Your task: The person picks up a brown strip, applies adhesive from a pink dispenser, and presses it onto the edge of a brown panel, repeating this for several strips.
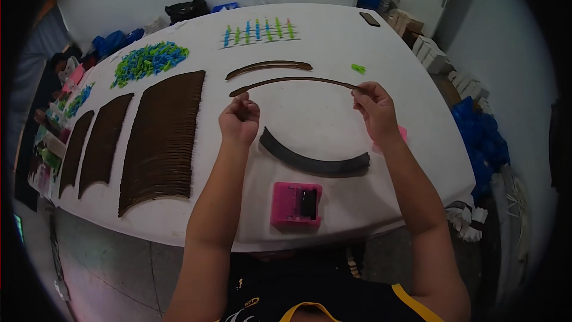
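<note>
A thin brown curved strip (pixel 292 79) with wider ends spans the gap between my two hands above the white table. My left hand (pixel 239 120) is closed, its fingertips at the strip's left end. The other end is pinched between the thumb and fingers of my right hand (pixel 378 110). Just beyond lie a few similar brown strips (pixel 268 67) in a small stack. Nearer to me is a dark grey curved piece (pixel 316 158), and in front of it a pink block with a black part (pixel 296 204). A pink item (pixel 402 133) is partly hidden behind my right wrist.
Three rows of brown strips (pixel 164 137) cover the left of the white table (pixel 333 232). Behind them is a heap of green and blue clips (pixel 149 62). A grid of coloured pieces (pixel 259 33), green bits (pixel 358 68) and a phone (pixel 369 19) lie farther back.
</note>
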Demonstrator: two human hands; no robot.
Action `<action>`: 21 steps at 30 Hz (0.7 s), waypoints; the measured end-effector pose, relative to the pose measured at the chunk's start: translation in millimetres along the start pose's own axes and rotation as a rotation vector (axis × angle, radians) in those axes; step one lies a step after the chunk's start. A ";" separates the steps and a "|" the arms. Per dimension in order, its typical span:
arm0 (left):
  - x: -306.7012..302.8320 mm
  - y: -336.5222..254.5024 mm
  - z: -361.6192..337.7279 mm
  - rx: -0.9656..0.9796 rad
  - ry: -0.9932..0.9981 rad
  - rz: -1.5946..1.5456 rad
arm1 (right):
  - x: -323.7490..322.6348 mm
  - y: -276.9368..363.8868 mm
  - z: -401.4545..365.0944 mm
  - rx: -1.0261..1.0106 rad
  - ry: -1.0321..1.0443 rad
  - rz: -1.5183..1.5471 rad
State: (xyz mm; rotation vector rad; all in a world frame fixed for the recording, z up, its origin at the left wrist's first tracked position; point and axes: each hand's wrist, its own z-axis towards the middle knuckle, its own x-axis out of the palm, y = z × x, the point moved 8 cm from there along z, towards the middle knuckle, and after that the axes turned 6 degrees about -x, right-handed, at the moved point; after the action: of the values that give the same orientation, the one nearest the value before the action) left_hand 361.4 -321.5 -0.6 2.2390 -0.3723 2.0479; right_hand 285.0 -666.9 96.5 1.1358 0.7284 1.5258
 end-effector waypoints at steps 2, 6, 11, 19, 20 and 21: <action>-1.3 -1.8 15.9 0.098 -0.147 0.072 | 4.7 -13.7 22.3 0.004 0.031 -0.083; -25.4 -11.8 68.5 -0.003 -0.279 0.315 | 21.4 -40.4 61.2 0.027 0.088 -0.269; -37.9 -10.7 108.8 -0.136 -0.384 0.403 | 36.9 -83.6 103.1 0.101 0.170 -0.334; -21.4 -4.0 117.6 -0.212 -0.449 0.672 | 36.0 -136.7 148.9 0.192 0.221 -0.376; -20.3 -4.5 113.6 -0.229 -0.499 0.844 | 32.8 -143.2 152.7 0.170 0.218 -0.411; -12.4 -2.0 104.9 -0.233 -0.500 0.846 | 28.8 -149.6 155.2 0.149 0.214 -0.446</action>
State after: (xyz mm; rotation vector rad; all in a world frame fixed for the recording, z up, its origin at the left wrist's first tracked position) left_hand 462.7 -341.6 -23.2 2.6632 -1.7392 1.4771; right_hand 485.4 -616.8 28.6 0.8482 1.1714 1.2352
